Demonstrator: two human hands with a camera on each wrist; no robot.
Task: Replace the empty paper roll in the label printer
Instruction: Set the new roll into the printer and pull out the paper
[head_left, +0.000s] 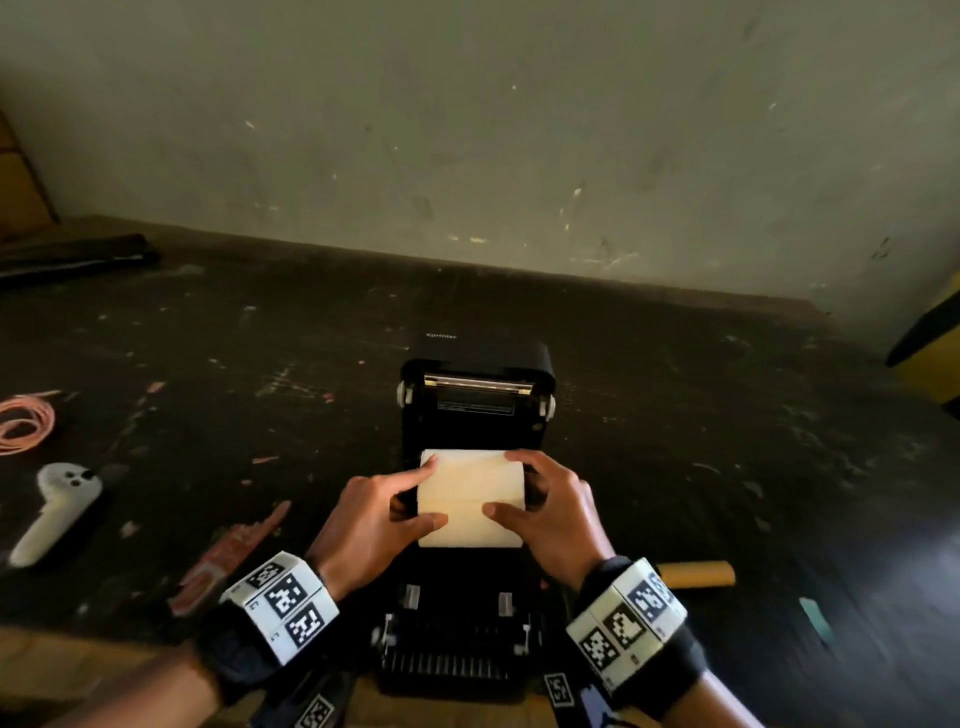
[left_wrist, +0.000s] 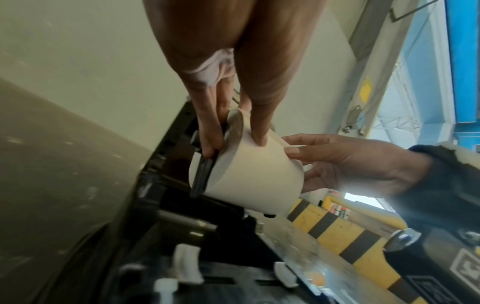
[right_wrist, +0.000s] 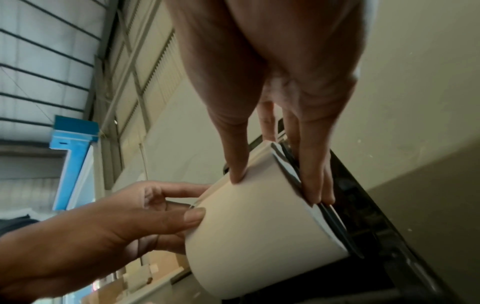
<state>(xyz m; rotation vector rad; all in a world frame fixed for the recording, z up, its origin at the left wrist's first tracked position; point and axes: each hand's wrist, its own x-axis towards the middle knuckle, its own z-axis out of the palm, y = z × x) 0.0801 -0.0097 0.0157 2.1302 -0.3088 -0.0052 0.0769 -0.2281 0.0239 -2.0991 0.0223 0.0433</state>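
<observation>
A black label printer (head_left: 470, 613) stands on the dark table with its lid (head_left: 478, 410) swung up and back. Both hands hold a full cream paper roll (head_left: 470, 493) over its open bay. My left hand (head_left: 431, 491) grips the roll's left end, thumb on the front and index finger on top. At the other end my right hand (head_left: 501, 484) grips it the same way. In the left wrist view, the left fingers (left_wrist: 210, 144) press a black end plate (left_wrist: 202, 176) against the roll (left_wrist: 259, 174). The right wrist view shows the right fingers (right_wrist: 317, 193) on another black plate (right_wrist: 335, 226). An empty brown cardboard core (head_left: 696, 574) lies right of the printer.
A white handheld controller (head_left: 57, 509), a coil of orange cable (head_left: 23, 423) and a red-orange packet (head_left: 234, 556) lie on the table (head_left: 675, 415) to the left. A small teal object (head_left: 815, 618) lies at the right, and a yellow-black post (head_left: 930, 358) stands at the far right. A wall runs behind.
</observation>
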